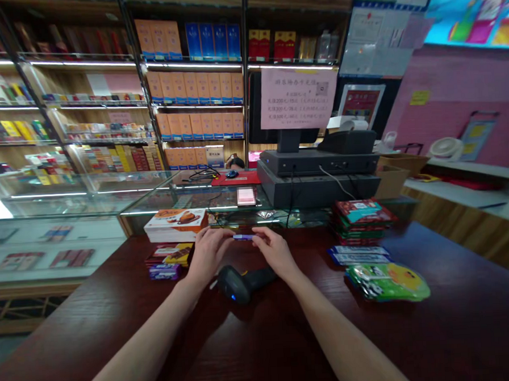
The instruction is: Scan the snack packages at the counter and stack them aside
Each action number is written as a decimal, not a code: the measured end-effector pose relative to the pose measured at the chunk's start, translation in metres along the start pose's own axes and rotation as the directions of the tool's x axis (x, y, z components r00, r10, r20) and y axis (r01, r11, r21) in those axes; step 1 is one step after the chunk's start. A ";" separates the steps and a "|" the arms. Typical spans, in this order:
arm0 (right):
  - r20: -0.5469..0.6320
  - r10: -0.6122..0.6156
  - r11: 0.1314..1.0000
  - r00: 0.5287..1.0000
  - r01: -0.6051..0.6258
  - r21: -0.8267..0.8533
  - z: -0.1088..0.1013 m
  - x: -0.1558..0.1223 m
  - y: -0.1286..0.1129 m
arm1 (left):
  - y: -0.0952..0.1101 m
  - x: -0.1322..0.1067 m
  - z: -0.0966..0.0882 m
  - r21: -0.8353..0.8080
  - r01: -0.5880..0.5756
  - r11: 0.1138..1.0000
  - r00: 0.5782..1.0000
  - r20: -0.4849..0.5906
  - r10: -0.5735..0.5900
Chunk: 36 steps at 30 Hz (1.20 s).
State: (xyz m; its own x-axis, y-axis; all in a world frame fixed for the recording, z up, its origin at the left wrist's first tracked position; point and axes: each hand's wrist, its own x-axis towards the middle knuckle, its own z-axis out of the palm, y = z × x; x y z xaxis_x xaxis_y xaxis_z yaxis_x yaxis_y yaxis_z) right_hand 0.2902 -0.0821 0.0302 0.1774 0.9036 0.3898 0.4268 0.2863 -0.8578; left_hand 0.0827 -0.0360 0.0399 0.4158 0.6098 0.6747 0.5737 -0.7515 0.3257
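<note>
One small purple packet (243,237) spans the gap between my hands, near the far edge of the table (246,356); my left hand (209,247) is pinched on one end, my right hand (275,251) on the other. Closer to the near edge lies a dark scanner (236,285). Toward the far left corner sits a white box (175,226); toward the right edge, stacked red packs (362,211) and a green packet (387,283).
</note>
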 end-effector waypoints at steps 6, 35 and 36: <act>0.072 -0.014 0.985 0.997 0.002 0.172 0.017 0.001 0.006 | -0.017 -0.014 0.002 -0.047 0.066 0.997 0.996 -0.062 -0.069; 0.120 -0.039 0.987 0.992 0.019 0.160 0.024 -0.005 0.017 | -0.025 -0.025 0.000 -0.252 0.142 0.957 0.988 -0.018 -0.151; 0.125 -0.039 0.990 0.991 0.021 0.140 0.023 -0.005 0.018 | -0.027 -0.026 0.000 -0.243 0.147 0.959 0.987 -0.026 -0.157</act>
State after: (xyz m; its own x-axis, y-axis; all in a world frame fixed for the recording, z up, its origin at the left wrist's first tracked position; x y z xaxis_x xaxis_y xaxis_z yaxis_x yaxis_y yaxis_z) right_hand 0.2763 -0.0743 0.0052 0.0482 0.9248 0.3775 0.3019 0.3468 -0.8880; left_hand 0.0564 -0.0318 0.0142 0.3022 0.7139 0.6317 0.4393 -0.6924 0.5724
